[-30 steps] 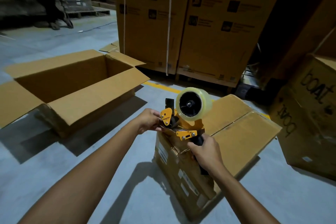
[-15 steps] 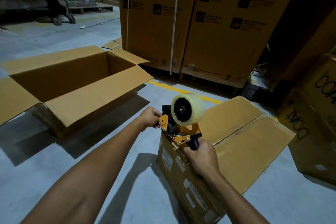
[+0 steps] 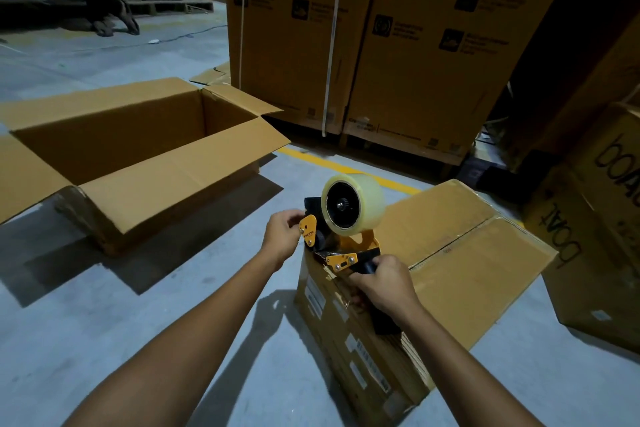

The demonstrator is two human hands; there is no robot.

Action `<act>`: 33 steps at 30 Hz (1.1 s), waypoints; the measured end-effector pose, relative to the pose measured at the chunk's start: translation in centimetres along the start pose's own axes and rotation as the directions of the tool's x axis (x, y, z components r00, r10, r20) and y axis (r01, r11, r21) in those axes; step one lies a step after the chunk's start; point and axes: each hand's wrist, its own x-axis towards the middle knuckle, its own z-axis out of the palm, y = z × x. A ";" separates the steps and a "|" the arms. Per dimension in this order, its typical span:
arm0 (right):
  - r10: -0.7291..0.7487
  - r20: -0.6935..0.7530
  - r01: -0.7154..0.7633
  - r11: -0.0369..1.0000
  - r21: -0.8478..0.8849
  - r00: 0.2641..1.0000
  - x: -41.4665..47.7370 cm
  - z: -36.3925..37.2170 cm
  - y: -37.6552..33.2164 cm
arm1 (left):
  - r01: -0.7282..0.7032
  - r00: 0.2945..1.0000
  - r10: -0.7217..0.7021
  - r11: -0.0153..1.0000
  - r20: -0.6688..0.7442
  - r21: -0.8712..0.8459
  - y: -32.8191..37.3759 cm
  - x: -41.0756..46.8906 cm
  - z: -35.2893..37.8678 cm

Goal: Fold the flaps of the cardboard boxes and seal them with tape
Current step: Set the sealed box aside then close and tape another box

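Right hand: the right hand (image 3: 384, 284) is wrapped tightly round the black handle of the tape dispenser (image 3: 341, 250).
Left hand: the left hand (image 3: 282, 232) is curled onto the dispenser's front end, beside the orange side plate; whether a tape end is pinched cannot be told.
Tape dispenser: it is held between both hands, with its base at the near top edge of the closed box (image 3: 467, 274).
Tape roll: the clear tape roll (image 3: 360, 201) is mounted on top, above and between the hands.
Closed box: it lies under and beyond the right hand; its flaps are folded flat and meet along a centre seam.
Open box: the open box (image 3: 138, 156) is seen on the floor beyond and left of the left hand, flaps spread outward, well apart from the closed box.
Stacked cartons: printed stacked cartons (image 3: 381, 45), bound with a white strap, are seen far beyond both hands.
Yellow line: a yellow line (image 3: 346, 168) is painted on the floor between the hands and the cartons.
Lettered box: a lettered box (image 3: 606, 218) is placed right of the right hand, near the closed box.
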 end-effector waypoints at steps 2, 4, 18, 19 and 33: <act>-0.013 -0.023 0.012 0.999 -0.045 1.000 0.0 0.4 -0.2 | 0.015 0.999 -0.012 0.995 0.030 -0.098 -0.6 -1.3 0.3; -0.017 -0.024 0.015 0.996 -0.084 1.000 -0.1 0.8 -0.3 | 0.049 0.995 -0.036 0.988 0.089 -0.148 -1.2 -2.6 0.4; -0.014 0.059 0.013 1.000 0.008 0.998 -1.5 1.2 -0.6 | -0.242 0.939 0.096 0.864 0.330 0.440 -2.6 -3.7 -1.7; -0.022 0.061 0.022 1.000 0.004 0.998 -1.9 1.0 -0.4 | -0.304 0.914 0.095 0.805 0.395 0.509 -2.5 -3.5 -2.2; 0.031 0.098 -0.020 0.993 -0.112 0.995 -6.3 -1.6 2.2 | -0.673 0.721 0.091 0.329 0.687 0.662 2.5 -4.3 -3.2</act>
